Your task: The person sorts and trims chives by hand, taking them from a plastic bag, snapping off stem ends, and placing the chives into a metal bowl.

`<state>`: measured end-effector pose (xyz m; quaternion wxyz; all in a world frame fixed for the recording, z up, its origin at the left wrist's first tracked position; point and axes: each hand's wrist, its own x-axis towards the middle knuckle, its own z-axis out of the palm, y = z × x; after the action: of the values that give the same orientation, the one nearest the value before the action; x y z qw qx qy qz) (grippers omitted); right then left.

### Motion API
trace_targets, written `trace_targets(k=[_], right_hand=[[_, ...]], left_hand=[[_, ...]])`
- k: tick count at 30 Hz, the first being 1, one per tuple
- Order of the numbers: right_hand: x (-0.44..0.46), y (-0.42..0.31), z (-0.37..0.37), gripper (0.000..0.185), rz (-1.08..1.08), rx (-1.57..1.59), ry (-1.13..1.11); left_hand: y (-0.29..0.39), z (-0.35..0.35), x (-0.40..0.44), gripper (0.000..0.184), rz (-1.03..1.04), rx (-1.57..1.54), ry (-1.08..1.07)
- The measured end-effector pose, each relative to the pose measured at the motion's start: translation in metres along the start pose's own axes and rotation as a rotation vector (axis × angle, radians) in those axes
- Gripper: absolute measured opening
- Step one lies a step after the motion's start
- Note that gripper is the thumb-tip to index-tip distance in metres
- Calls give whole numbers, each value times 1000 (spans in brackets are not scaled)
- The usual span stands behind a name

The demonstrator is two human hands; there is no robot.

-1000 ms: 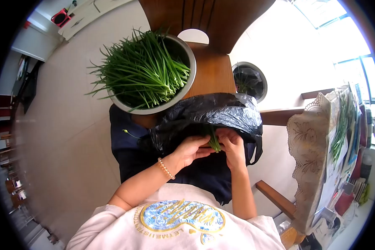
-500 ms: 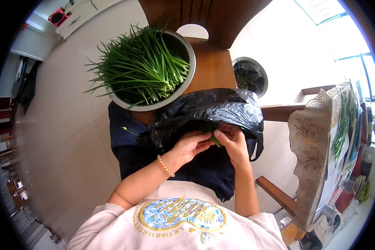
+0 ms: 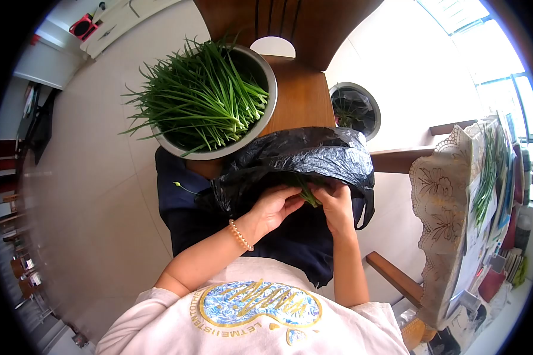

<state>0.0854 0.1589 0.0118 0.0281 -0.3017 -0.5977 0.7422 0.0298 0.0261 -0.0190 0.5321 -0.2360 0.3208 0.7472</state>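
A small bunch of garlic chives shows its pale green ends between my two hands, at the mouth of a black plastic bag on my lap. My left hand, with a beaded bracelet at the wrist, is closed on the left side of the bunch. My right hand grips it from the right, its fingertips partly hidden under the bag's edge. Just beyond, a metal basin heaped with long green chives sits on a wooden chair. One loose stem with a bud lies on my dark trousers.
The wooden chair stands in front of me. A lined bin with plant scraps is on the floor behind the bag. At right, a table with a lace cloth carries more chives, papers and books.
My hands have shifted slightly around the bunch; my right thumb now sits farther in, and more of the chive ends show. The basin and bag stay in place.
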Motion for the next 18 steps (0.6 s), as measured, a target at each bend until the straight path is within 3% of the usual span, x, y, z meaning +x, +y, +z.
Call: trace_targets(k=[2, 9, 18], right_hand=[[0, 1, 1, 24, -54, -24, -17], [7, 5, -4, 22, 4, 82, 63], [1, -9, 5, 22, -11, 101, -13]], left_hand=[[-2, 0, 4, 11, -11, -42, 118], [-3, -5, 11, 12, 33, -25, 31], [3, 8, 10, 16, -97, -25, 83]])
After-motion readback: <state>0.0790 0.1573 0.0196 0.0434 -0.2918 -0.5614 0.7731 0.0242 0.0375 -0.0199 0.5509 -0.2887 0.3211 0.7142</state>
